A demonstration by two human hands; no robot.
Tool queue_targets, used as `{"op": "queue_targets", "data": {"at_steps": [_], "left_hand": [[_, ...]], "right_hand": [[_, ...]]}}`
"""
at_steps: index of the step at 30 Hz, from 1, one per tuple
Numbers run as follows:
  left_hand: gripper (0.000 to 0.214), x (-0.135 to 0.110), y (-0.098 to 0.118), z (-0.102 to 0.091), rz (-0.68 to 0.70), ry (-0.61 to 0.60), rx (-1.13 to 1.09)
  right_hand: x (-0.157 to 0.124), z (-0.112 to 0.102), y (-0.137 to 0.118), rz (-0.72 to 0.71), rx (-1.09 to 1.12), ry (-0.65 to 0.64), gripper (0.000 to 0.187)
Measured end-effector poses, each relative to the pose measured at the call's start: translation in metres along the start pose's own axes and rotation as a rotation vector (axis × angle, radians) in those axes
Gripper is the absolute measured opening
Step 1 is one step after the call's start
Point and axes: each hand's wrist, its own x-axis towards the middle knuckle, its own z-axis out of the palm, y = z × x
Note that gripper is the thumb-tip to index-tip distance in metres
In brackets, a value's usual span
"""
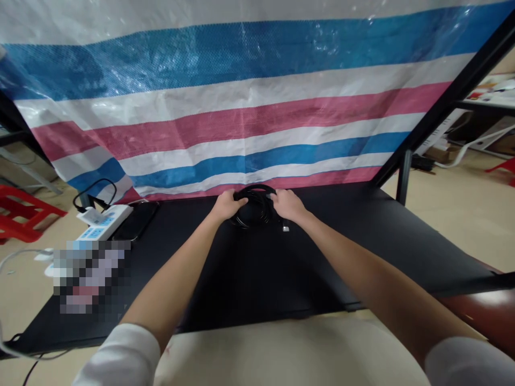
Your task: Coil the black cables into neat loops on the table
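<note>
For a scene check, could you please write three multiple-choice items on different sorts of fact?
1. Where is the white power strip relative to the coiled black cable? A) Left B) Right C) On top
2. Which colours stripe the tarpaulin behind the black table? A) Green, yellow B) Blue, pink, white C) Black, orange
3. Which touch the coil, the left hand or right hand? A) Neither B) Only left C) Both

1 A: left of the coil.
2 B: those bands show.
3 C: both rest on it.
</note>
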Motion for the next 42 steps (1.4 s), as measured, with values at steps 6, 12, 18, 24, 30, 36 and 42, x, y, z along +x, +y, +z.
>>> {"op": "queue_targets", "data": {"at_steps": [6, 12, 18, 24, 30, 36, 42], "left_hand": [[0.028, 0.03, -0.021, 0.0, -0.096, 0.038, 0.31], [0.038, 0.034, -0.032, 0.02, -0.108, 0.037, 0.397], [0.038, 0.032, -0.038, 0.032, 0.239, 0.199, 0.436], [0.035, 0.03, -0.042, 0.031, 0.376, -0.086, 0.443], [0.033, 0.004, -0.045, 0.037, 0.324, -0.02, 0.313], [0.024, -0.021, -0.052, 0.048, 0.219, 0.223, 0.002], [0.014, -0.026, -0.065, 0.049, 0.034, 0.618, -0.364]], "right_hand": [[0.036, 0.007, -0.034, 0.004, 0.02, -0.14, 0.032], [0.054, 0.017, -0.037, 0.003, -0.127, -0.24, 0.034], [0.053, 0.028, -0.021, -0.055, -0.144, -0.177, 0.038], [0.053, 0.053, -0.004, -0.198, -0.024, -0.084, 0.05], [0.048, 0.075, 0.009, -0.193, 0.19, 0.021, 0.061], [0.022, 0.082, 0.029, -0.268, 0.395, 0.289, 0.051], [-0.007, 0.079, 0.06, -0.044, 0.595, 0.558, 0.044]]}}
